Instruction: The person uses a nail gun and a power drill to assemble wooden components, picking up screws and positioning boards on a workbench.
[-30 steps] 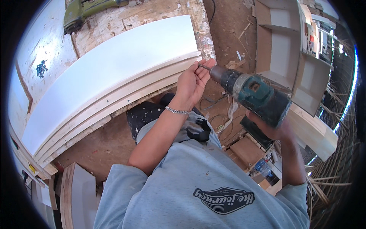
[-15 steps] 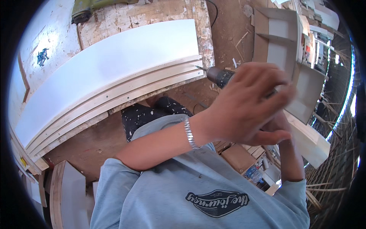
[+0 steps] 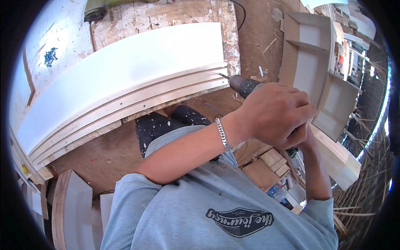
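My left hand [image 3: 279, 114], with a chain bracelet at its wrist, is closed over the back of a dark power drill [image 3: 246, 86]. Behind it, my right hand [image 3: 307, 139] is mostly covered; it holds the drill from the far side, its fingers hidden. The thin drill bit points left, its tip at the right end of the pale wooden edge strips [image 3: 166, 89]. These strips run along the near side of a long white panel [image 3: 137, 56], and small dark holes dot them.
The panel lies on a paint-stained workbench [image 3: 179, 16]. A pile of dark screws [image 3: 50, 57] sits at its far left, and a green tool [image 3: 96, 10] at the back. Open shelf units [image 3: 306, 62] stand right, beside a pale wooden beam [image 3: 339, 162]. Wood scraps [image 3: 260, 171] lie lower right.
My left hand's fingers, spread half a second ago, have closed down over the back of the drill. The bit stays near the strips' right end. The whole view has shifted slightly.
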The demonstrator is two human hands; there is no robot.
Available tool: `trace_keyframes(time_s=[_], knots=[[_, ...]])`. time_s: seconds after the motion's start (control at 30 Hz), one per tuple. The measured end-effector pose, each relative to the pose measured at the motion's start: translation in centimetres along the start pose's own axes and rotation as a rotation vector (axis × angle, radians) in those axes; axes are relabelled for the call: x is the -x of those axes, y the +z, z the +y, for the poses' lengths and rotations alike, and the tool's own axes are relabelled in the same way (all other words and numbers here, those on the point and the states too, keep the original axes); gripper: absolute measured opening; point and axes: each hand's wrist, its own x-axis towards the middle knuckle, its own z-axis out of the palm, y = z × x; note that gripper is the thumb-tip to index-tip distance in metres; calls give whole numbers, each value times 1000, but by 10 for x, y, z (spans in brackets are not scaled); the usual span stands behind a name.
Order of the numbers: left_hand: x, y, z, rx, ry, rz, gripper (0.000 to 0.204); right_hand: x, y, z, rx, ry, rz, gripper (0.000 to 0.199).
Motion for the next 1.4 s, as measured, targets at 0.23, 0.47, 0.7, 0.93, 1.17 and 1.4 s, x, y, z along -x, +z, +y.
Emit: trace_keyframes(time_s=[0.23,0.47,0.7,0.93,1.17,1.4], knots=[[1,-4,-1,-40,8,16,14,-6,-7,-22,-33,63,-59,47],[1,-3,7,-62,-7,-32,14,-10,-14,-10,-95,124,-154,49],[12,-13,6,-30,-161,-95,19,-2,-2,0,-298,-4,-120,45],[80,-93,-91,-814,-505,-374,37,72,82,57,-333,-160,85,56],[55,-85,-109,-861,-616,-616,37,117,159,38,-589,56,20,34],[18,-207,-66,-47,-1103,-181,27,122,220,-5,-716,114,277,31]])
